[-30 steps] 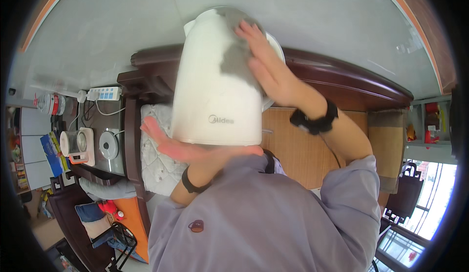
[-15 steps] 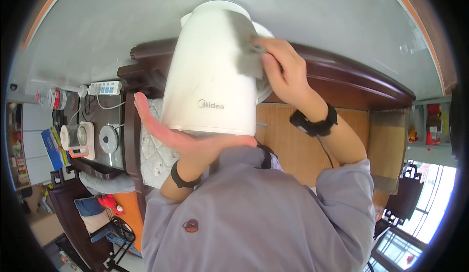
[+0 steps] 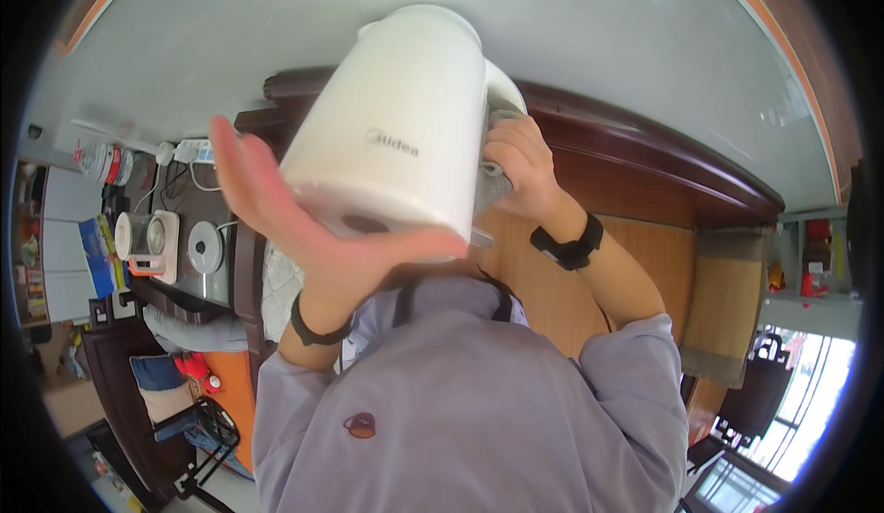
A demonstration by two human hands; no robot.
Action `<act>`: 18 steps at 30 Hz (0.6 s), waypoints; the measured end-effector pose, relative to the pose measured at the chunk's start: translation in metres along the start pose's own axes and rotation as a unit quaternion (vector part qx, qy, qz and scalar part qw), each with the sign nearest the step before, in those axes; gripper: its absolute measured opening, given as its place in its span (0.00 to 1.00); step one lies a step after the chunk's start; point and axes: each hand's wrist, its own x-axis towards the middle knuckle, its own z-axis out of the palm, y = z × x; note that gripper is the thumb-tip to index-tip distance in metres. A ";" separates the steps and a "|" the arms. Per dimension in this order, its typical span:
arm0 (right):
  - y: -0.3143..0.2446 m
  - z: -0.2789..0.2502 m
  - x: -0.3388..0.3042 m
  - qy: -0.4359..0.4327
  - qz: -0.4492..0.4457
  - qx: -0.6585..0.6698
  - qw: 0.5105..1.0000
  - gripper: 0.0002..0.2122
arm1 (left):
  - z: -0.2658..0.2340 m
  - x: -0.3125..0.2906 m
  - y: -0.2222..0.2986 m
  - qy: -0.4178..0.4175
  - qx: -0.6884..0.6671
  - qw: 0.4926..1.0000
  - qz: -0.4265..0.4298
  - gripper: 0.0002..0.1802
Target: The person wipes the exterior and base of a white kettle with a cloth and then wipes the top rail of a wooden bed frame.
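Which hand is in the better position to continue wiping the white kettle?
Right. The right hand presses a grey cloth against the side of the kettle, so it probably only needs to rub on. The left hand lies open under the base and supports it.

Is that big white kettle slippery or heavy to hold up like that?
Probably a bit slippery: the kettle has a smooth, glossy white wall. It likely isn't very heavy, since the left hand props its base on an open palm. It may tip easily, being tall and already tilted, so the right hand steadies its side with a grey cloth.
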 end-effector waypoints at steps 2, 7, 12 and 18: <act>-0.006 0.005 0.006 0.030 0.040 0.049 0.998 0.19 | -0.009 0.007 -0.012 0.062 -0.160 0.981 -0.088 0.79; -0.008 0.013 0.007 0.052 0.147 0.109 0.982 0.20 | -0.013 0.000 -0.031 0.138 -0.285 0.932 -0.177 0.77; -0.007 0.016 0.013 0.017 0.190 0.133 0.973 0.23 | 0.038 -0.061 -0.034 0.087 -0.430 0.879 -0.185 0.79; 0.003 -0.001 0.027 0.005 0.248 0.146 0.958 0.24 | 0.080 -0.054 -0.058 0.063 -0.401 0.902 -0.148 0.73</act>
